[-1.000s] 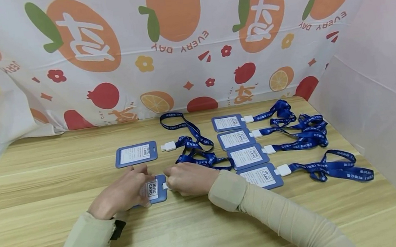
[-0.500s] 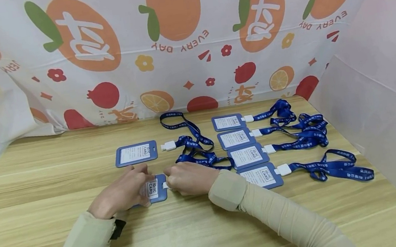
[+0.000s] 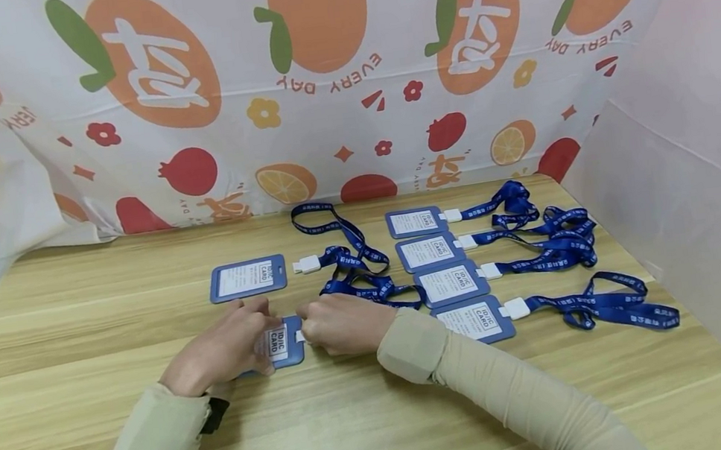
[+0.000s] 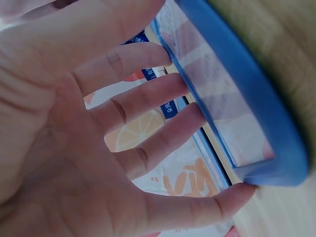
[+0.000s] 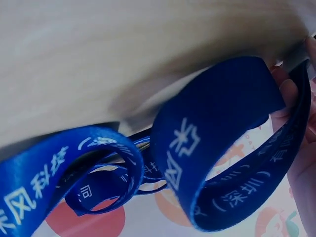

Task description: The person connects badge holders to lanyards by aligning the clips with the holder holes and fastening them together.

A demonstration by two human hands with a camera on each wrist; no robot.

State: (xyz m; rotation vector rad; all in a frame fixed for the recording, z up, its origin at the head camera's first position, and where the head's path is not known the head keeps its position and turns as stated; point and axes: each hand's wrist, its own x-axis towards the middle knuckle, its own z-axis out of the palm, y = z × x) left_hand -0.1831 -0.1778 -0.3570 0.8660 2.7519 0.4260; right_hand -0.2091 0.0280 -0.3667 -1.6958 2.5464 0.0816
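Observation:
A blue badge holder [image 3: 294,340] with a white ID card lies on the table under my left hand [image 3: 220,347]. In the left wrist view, the fingertips of that hand rest along the edge of the badge holder [image 4: 276,123], gripping it between thumb and fingers. My right hand [image 3: 345,323] pinches a white clip [image 3: 300,335] at the badge's slotted end; the fingers hide most of the clip. From this hand a blue lanyard [image 5: 217,103] with white lettering loops away in the right wrist view.
Behind the hands lies another badge holder [image 3: 247,279], apart from a lanyard with a white clip [image 3: 307,264]. At the right, several badges [image 3: 452,284] with lanyards attached form a column. A fruit-print cloth [image 3: 322,132] hangs at the table's back edge.
Both hands keep their hold at the badge holder and clip with hardly any visible movement. The head view has shifted very slightly.

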